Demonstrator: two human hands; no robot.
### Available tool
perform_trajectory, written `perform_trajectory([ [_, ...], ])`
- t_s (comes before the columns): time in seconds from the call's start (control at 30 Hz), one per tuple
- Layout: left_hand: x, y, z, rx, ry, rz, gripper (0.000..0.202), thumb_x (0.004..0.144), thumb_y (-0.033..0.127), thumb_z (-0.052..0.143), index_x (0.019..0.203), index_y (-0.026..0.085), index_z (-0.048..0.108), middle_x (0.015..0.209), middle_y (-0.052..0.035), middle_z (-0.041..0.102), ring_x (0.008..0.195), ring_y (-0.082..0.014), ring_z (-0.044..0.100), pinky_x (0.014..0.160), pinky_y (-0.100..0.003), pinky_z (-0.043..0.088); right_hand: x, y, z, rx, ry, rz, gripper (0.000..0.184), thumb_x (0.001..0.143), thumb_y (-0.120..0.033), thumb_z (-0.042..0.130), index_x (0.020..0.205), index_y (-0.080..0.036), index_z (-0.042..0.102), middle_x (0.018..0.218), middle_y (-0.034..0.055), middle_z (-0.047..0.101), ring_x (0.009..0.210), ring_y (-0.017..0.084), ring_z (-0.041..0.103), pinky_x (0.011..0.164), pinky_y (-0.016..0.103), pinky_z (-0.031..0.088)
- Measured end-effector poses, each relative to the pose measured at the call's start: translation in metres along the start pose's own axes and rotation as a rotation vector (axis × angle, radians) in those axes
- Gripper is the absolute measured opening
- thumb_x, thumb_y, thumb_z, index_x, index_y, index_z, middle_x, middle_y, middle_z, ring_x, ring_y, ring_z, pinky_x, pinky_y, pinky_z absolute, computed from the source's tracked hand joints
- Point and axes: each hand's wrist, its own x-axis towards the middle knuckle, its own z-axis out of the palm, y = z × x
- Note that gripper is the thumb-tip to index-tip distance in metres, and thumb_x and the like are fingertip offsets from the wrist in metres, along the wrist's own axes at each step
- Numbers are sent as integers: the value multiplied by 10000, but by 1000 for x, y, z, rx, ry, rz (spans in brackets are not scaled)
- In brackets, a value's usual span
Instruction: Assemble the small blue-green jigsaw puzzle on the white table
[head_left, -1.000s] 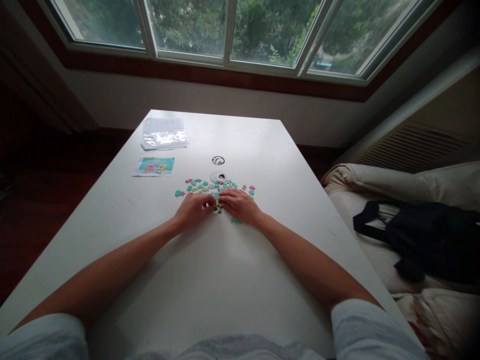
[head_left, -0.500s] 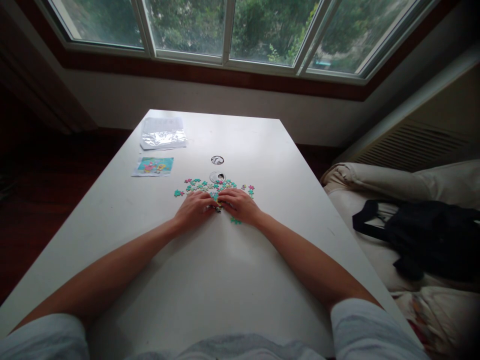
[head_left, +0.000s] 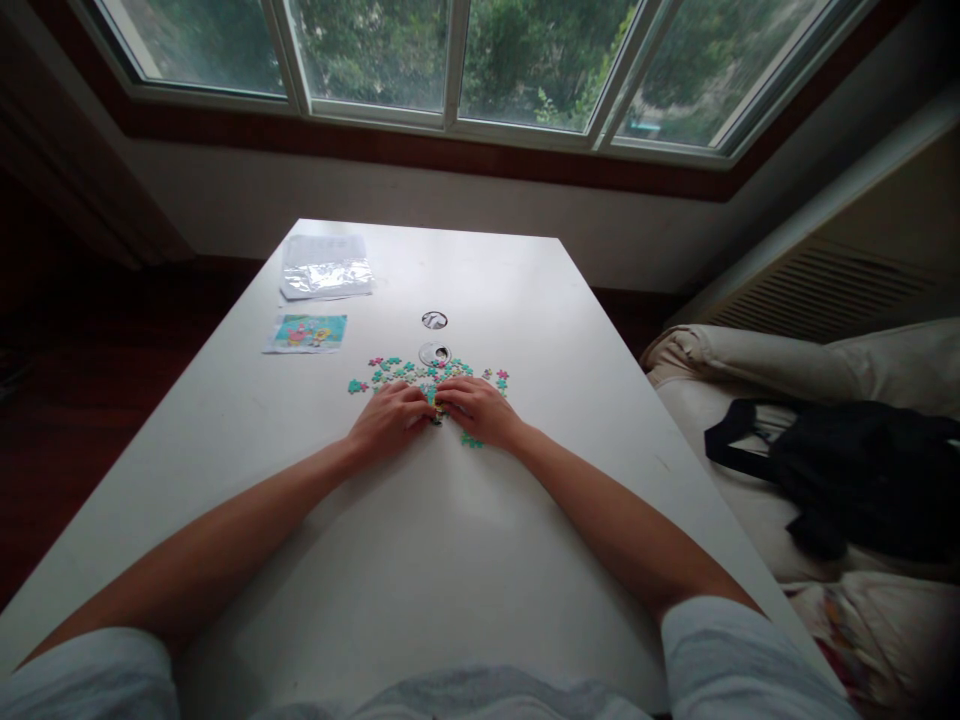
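Observation:
Small jigsaw puzzle pieces (head_left: 390,373), mostly green with some pink and yellow, lie scattered on the white table (head_left: 420,550). My left hand (head_left: 391,418) and my right hand (head_left: 478,408) meet over the near middle of them, fingertips almost touching. Both hands are closed, their fingers pinching at yellow and dark puzzle pieces (head_left: 438,408) on the table. The fingers partly cover those pieces. A few green pieces (head_left: 472,440) lie beside my right wrist. To the left is a picture sheet (head_left: 307,333) with pink and yellow cartoon figures on blue-green.
A clear plastic bag with paper (head_left: 327,268) lies at the table's far left. Two round fittings, a disc (head_left: 434,320) and a ring with a hole (head_left: 429,356), are behind the pieces. A black bag (head_left: 862,480) rests on the cream sofa (head_left: 750,365) at right.
Hardly anything differs. My left fingers have shifted very slightly at the pieces between my hands; the other pieces and the sheet stay where they were.

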Motion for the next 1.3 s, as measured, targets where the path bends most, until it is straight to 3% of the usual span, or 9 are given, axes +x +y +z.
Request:
perform_trajectory([
  [0.3, -1, 0, -9, 49, -84, 150, 262, 981, 269, 516, 1112, 280, 742, 1122, -56, 726, 1026, -220, 592, 933, -375, 438, 1, 2, 0, 79, 29, 31, 268, 973, -169, 540, 1143, -258, 728, 1214, 61, 721, 1173, 198, 652, 1054, 403, 502],
  [0.53, 0, 0, -10, 10, -78, 148, 272, 989, 285, 493, 1074, 279, 751, 1081, -58, 737, 1022, -217, 598, 949, -373, 447, 2, 1, -1, 79, 33, 30, 258, 969, -182, 550, 1133, -262, 733, 1200, 65, 728, 1163, 201, 659, 1047, 405, 511],
  [0.63, 0, -9, -11, 37, 32, 35, 286, 1002, 313, 473, 1038, 264, 752, 1065, -54, 738, 1011, -222, 596, 968, -385, 439, 2, 2, -1, 72, 30, 25, 251, 969, -191, 553, 1136, -259, 729, 1204, 64, 727, 1166, 202, 658, 1047, 402, 511],
  [0.73, -1, -24, -15, 145, 170, -206, 268, 983, 321, 495, 1017, 244, 749, 1100, -67, 726, 1063, -256, 581, 988, -425, 419, 1, 3, -1, 69, 25, 18, 243, 970, -203, 556, 1135, -262, 725, 1212, 60, 724, 1174, 202, 655, 1053, 397, 506],
  [0.87, -3, -37, -22, 280, 177, -423, 236, 929, 331, 555, 1028, 244, 751, 1126, -89, 705, 1073, -293, 568, 936, -456, 407, 0, 4, -1, 74, 20, 5, 238, 976, -221, 558, 1143, -274, 720, 1214, 56, 721, 1175, 197, 654, 1046, 385, 510],
  [1.3, -2, -37, -22, 244, 133, -449, 189, 891, 305, 575, 947, 265, 752, 1065, -75, 700, 1038, -282, 570, 903, -437, 413, 0, 5, 0, 62, 23, 8, 232, 981, -239, 547, 1138, -264, 716, 1221, 51, 718, 1186, 199, 645, 1048, 386, 508],
])
